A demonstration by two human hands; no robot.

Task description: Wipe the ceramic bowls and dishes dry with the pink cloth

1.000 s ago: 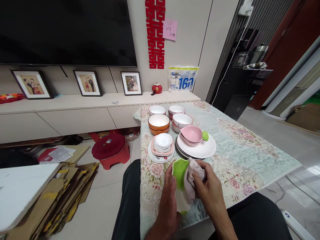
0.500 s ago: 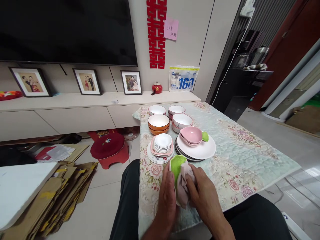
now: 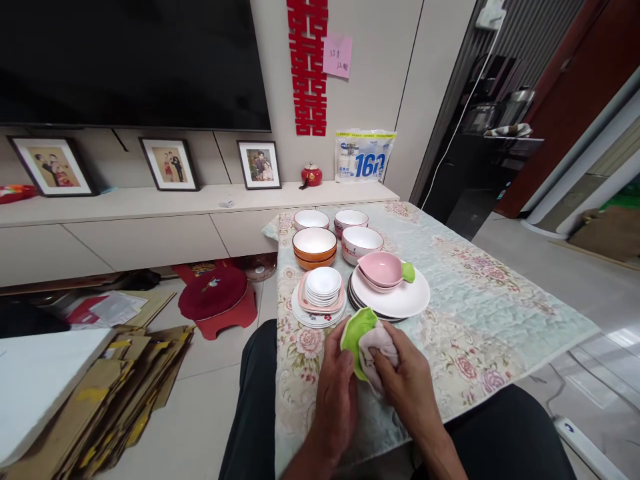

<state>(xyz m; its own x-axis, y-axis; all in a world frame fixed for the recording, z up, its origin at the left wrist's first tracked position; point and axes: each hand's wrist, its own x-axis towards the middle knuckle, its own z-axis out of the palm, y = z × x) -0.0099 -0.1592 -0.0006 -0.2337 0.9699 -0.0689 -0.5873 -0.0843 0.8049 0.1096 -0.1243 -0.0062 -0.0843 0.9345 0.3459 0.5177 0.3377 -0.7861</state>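
Wiping appears unfinished: left fingers point(image 3: 335, 339) grip green dish point(image 3: 356, 332), right fingers point(image 3: 401, 341) clench cloth point(image 3: 375, 343) against it; stacked bowls point(image 3: 314, 242) mid-frame presumably done.

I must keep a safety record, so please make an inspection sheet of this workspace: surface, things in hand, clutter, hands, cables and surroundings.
Surface: flowered tablecloth, bearing stacked bowls and plates.
Things in hand: green dish, with a pale cloth against its inside.
Clutter: flattened cardboard and a white board at the picture's left.
Hands: left hand holds the dish; right hand grips the cloth.
Cables: white cable hanging at right; power strip at lower right.
Surroundings: dark television, three photo frames on a cabinet, red stool on the floor.
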